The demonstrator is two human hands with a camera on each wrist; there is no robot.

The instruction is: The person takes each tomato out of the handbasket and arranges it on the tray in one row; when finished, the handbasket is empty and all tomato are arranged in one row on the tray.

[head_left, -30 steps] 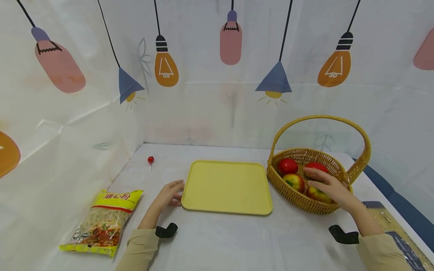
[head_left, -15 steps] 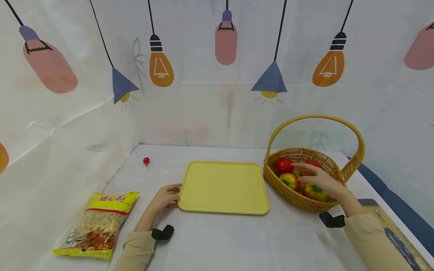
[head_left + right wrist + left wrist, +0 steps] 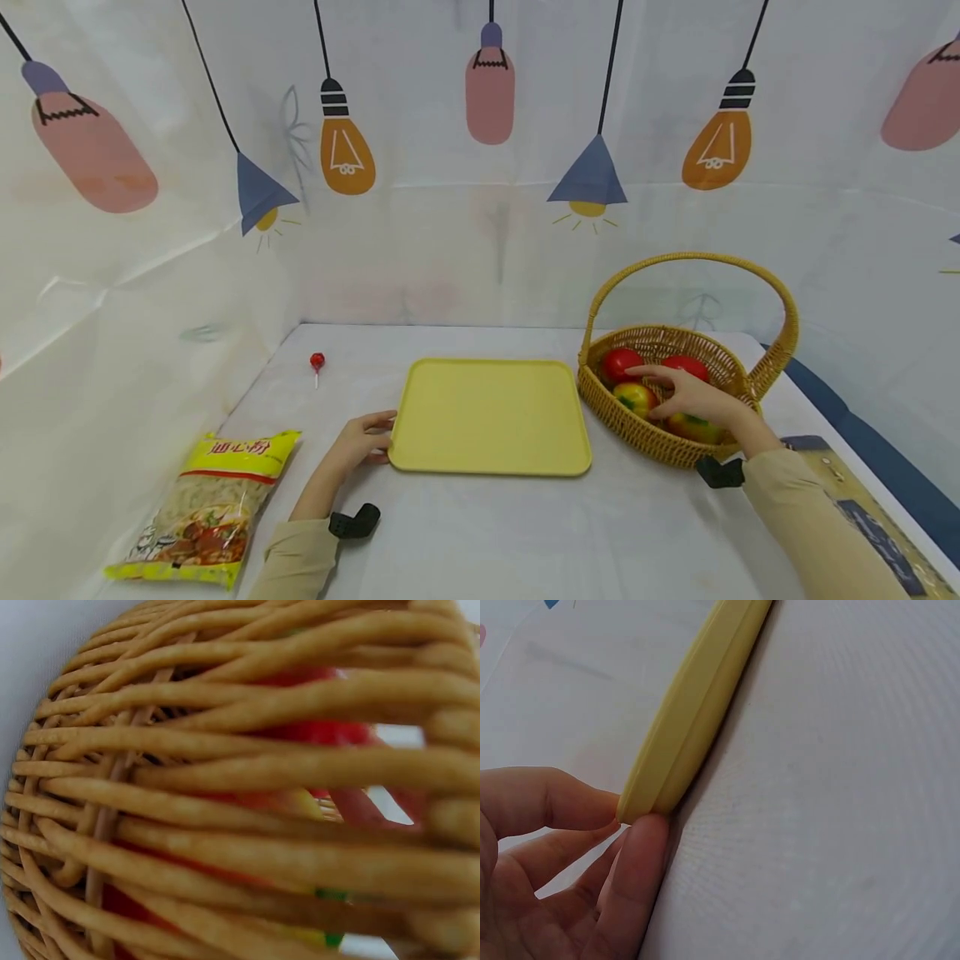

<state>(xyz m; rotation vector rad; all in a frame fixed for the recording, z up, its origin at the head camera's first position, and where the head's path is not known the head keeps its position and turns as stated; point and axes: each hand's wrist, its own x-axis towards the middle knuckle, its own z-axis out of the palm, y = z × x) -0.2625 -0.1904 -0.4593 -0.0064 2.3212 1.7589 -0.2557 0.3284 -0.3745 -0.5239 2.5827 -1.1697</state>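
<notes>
The left hand (image 3: 354, 443) is at the left edge of a yellow tray (image 3: 491, 417) lying flat on the table. In the left wrist view its thumb and forefinger pinch the tray's rim (image 3: 694, 712). Over a wicker basket (image 3: 637, 429) at the right, the right hand (image 3: 697, 398) reaches in with fingers spread. Its fingertips lie by a red apple (image 3: 621, 363) and its thumb beside a red-yellow apple (image 3: 634, 398). Another red apple (image 3: 686, 365) and a red-yellow one (image 3: 695, 428) are partly covered by this hand. Basket weave (image 3: 225, 757) hides most of the right wrist view.
A bag of macaroni (image 3: 217, 500) lies at the left. Farther back is a red lollipop (image 3: 317, 362). The basket's tall handle (image 3: 690, 256) arches above the fruit. A tan and dark-blue flat item (image 3: 862, 492) lies at the right table edge.
The right hand has moved left and lower over the basket, toward the left-hand apples. The left hand has closed in on the tray's edge. The head view has turned slightly right.
</notes>
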